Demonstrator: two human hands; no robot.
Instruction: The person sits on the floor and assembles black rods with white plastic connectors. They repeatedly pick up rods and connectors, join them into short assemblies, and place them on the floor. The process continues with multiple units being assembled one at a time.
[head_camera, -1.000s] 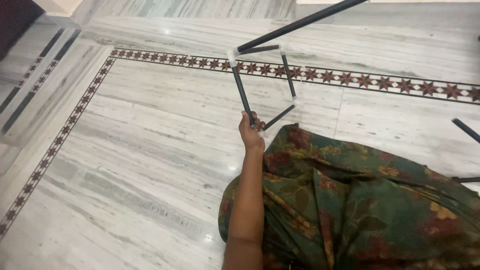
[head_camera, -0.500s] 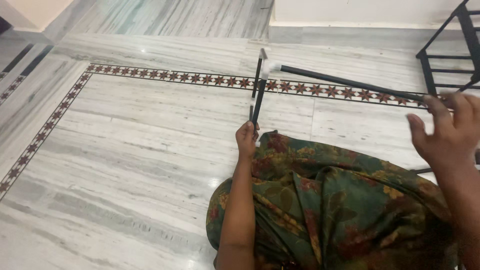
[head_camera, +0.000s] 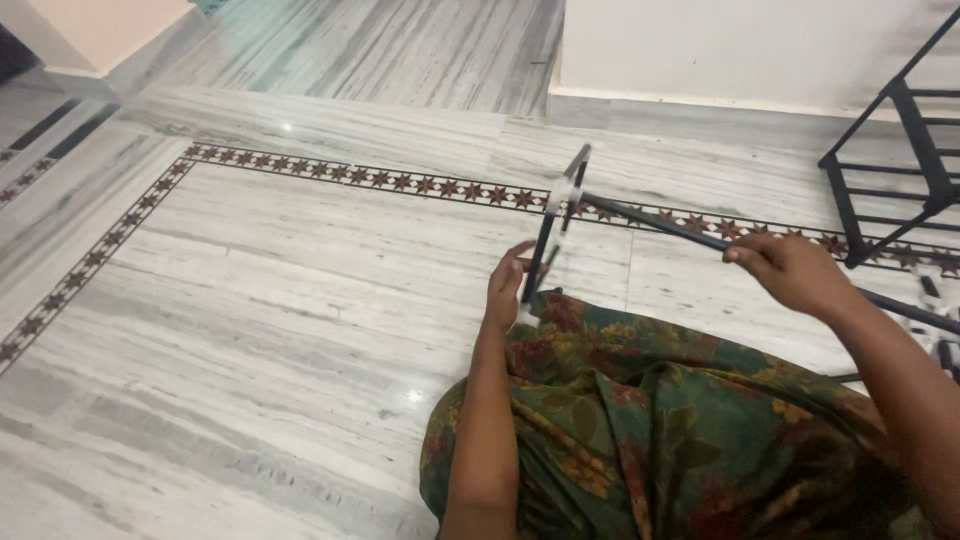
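At nine o'clock of the view a patterned border strip (head_camera: 95, 262) of dark red stars runs up the grey marble floor (head_camera: 280, 300), then turns and crosses toward three o'clock.

Just left of centre the left hand (head_camera: 506, 285) reaches forward from six o'clock, its fingers curled about the lower part of a short black metal rod (head_camera: 545, 250). That rod stands nearly upright, its foot touching the green and red patterned cloth (head_camera: 650, 430) that covers the person's lap at five o'clock. At the rod's top, toward twelve o'clock, a white plastic connector (head_camera: 566, 192) joins it to a long black rod (head_camera: 660, 227) that slopes away toward three o'clock.

Right of centre the right hand (head_camera: 790, 272) is closed over the long rod, fingertips pinching it from above, with the rod running on behind the wrist toward four o'clock. So the joined rod frame sits between the two hands, just above the lap, clasped at both ends.

At two o'clock a black metal rack (head_camera: 900, 170) stands on the floor beside the white wall (head_camera: 740, 45), well apart from the hands.
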